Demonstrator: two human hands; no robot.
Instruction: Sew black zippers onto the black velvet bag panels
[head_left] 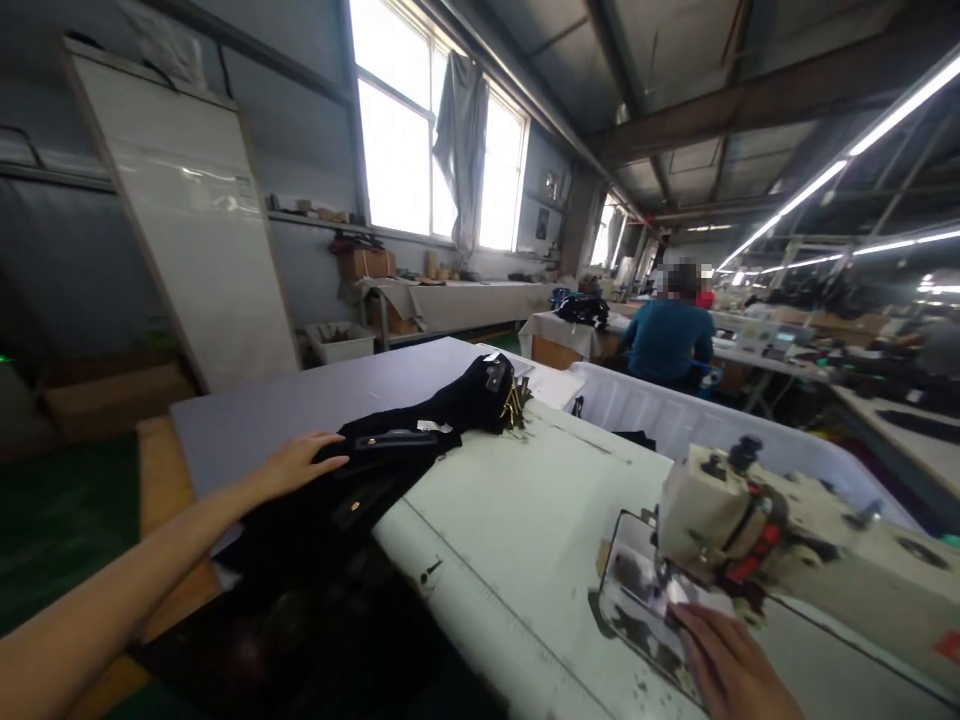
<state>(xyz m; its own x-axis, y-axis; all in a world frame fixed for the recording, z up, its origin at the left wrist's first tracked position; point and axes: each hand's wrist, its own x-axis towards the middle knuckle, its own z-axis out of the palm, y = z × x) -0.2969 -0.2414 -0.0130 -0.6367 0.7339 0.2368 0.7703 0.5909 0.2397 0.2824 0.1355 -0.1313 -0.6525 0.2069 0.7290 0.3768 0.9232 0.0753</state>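
My left hand (296, 468) reaches out to a stack of black garments (405, 415) on the table's left side. Its fingers are stretched out and touch the dark cloth, with the thumb apart. Gold-coloured metal parts (516, 402) stick out at the far end of the stack, and small white labels (433, 427) show on it. At the lower right, my right hand (731, 660) is beside the needle of a sewing machine (720, 520). Its fingers are together on a small white piece (701, 592) over the metal needle plate (637, 585). The fingertips' underside is hidden.
Behind the machine stands a large white plastic bin (750, 410). A grey-white board surface (300, 395) extends the sewing table (510, 510) leftward. Farther off, a person in a blue top (667, 338) sits with their back to me. A tall white panel (180, 200) leans at the left wall.
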